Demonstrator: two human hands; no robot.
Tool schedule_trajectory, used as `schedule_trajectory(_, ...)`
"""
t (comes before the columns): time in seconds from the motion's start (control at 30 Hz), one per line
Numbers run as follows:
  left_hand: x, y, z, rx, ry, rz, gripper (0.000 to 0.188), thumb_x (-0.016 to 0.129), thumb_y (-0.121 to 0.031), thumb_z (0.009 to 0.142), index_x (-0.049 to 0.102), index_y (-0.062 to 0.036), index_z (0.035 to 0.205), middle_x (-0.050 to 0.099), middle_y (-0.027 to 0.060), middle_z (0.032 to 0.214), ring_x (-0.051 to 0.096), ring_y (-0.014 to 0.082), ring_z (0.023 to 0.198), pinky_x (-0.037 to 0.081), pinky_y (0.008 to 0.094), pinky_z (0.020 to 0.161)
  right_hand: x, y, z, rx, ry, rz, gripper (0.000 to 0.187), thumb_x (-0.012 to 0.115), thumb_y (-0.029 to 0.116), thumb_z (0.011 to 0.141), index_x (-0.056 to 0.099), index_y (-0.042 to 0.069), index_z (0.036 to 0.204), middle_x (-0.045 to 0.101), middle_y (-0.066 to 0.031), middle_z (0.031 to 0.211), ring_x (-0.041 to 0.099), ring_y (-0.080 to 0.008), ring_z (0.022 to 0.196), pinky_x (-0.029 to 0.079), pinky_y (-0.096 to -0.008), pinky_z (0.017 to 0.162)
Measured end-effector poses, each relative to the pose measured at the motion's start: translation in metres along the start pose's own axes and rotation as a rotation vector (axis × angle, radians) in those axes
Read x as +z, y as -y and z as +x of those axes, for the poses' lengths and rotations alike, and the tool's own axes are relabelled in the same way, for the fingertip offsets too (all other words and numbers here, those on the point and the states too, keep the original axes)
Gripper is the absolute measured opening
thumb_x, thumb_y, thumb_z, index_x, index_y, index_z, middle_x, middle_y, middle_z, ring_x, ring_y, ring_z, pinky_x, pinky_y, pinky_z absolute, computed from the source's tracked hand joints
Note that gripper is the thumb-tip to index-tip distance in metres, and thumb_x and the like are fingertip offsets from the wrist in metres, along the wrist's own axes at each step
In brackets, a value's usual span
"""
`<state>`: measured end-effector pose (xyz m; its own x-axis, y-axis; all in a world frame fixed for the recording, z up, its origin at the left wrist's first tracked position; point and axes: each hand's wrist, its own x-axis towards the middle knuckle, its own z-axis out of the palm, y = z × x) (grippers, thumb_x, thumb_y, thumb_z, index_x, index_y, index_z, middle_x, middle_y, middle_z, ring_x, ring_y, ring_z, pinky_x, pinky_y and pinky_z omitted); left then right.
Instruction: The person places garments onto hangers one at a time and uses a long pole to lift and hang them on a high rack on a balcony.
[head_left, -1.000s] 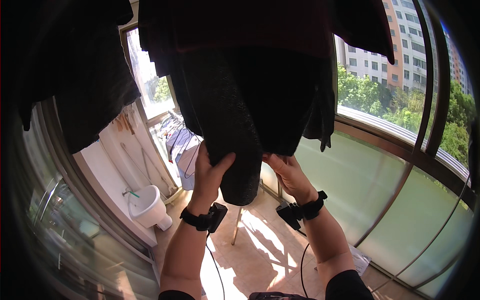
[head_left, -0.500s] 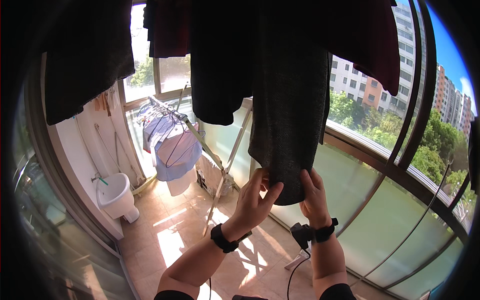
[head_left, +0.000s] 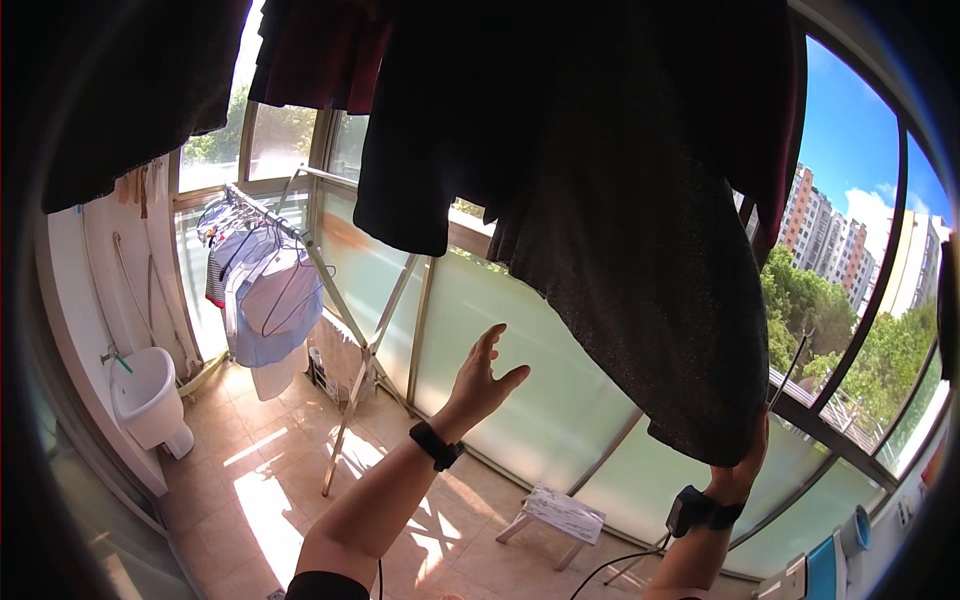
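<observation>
A dark grey garment (head_left: 650, 300) with a speckled weave hangs from above, its lower end drawn out to the right. At that end is my right hand (head_left: 738, 470), closed on the cloth's edge; most of its fingers are hidden behind the fabric. My left hand (head_left: 478, 388) is raised to the left of the garment, apart from it, with thumb and fingers spread and nothing in them. Both wrists wear black bands. Other dark clothes (head_left: 405, 190) hang close by, and a dark red one (head_left: 318, 60) is farther back.
A folding drying rack (head_left: 385, 300) with light blue shirts (head_left: 270, 300) on hangers stands at the left. Beyond it is a white washbasin (head_left: 147, 395). A low stool (head_left: 552, 515) is on the tiled floor by the frosted glass panels (head_left: 520, 350). A cable trails from the right wrist.
My left hand has let go of the garment and spread its fingers. My right hand has moved right, pulling the garment's lower end along. The view has turned to the right.
</observation>
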<state>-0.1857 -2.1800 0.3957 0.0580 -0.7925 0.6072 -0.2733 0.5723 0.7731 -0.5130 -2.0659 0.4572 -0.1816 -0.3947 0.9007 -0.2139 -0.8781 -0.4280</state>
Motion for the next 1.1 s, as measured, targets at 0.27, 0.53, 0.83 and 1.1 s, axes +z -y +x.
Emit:
schedule_trajectory(0.27, 0.070, -0.007, 0.006, -0.391, 0.499, -0.945, 0.093, 0.050, -0.064, 0.079, 0.018, 0.0024, 0.137, 0.031, 0.0217, 0.134, 0.031, 0.0301, 0.125, 0.035, 0.0396, 0.098, -0.049, 0.063, -0.009, -0.026, -0.244, -0.104, 0.045, 0.033, 0.028, 0.097, 0.040, -0.005, 0.128, 0.048, -0.0157, 0.126, 0.050, -0.0228, 0.112, 0.039, -0.0323, 0.097)
schedule_trajectory(0.53, 0.107, -0.052, 0.043, -0.285, 0.478, -1.570, 0.046, 0.045, -0.042, 0.091, 0.045, -0.0040, 0.118, 0.058, 0.0092, 0.110, 0.053, 0.0217, 0.106, 0.040, 0.0379, 0.095, -0.087, 0.092, 0.001, 0.084, -0.448, 0.102, 0.045, 0.037, 0.029, 0.096, 0.045, -0.006, 0.123, 0.053, -0.0162, 0.119, 0.053, -0.0225, 0.105, 0.042, -0.0309, 0.092)
schedule_trajectory(0.83, 0.124, -0.070, 0.042, -0.238, 0.004, -1.323, 0.025, 0.062, -0.013, 0.082, 0.056, -0.0006, 0.103, 0.062, 0.0053, 0.098, 0.058, 0.0133, 0.085, 0.046, 0.0279, 0.074, -0.100, 0.100, 0.026, 0.061, -0.381, 0.254, 0.041, 0.041, 0.030, 0.095, 0.049, -0.001, 0.120, 0.056, -0.0141, 0.117, 0.056, -0.0244, 0.104, 0.046, -0.0352, 0.090)
schedule_trajectory(1.1, 0.141, -0.062, 0.043, -0.213, 0.096, -1.215, 0.014, 0.063, -0.016, 0.080, 0.060, -0.0033, 0.084, 0.061, 0.0020, 0.073, 0.056, 0.0111, 0.064, 0.044, 0.0281, 0.059, -0.128, 0.088, 0.045, 0.067, -0.214, 0.304, 0.040, 0.042, 0.030, 0.094, 0.048, 0.002, 0.122, 0.053, -0.0131, 0.121, 0.053, -0.0253, 0.108, 0.043, -0.0378, 0.094)
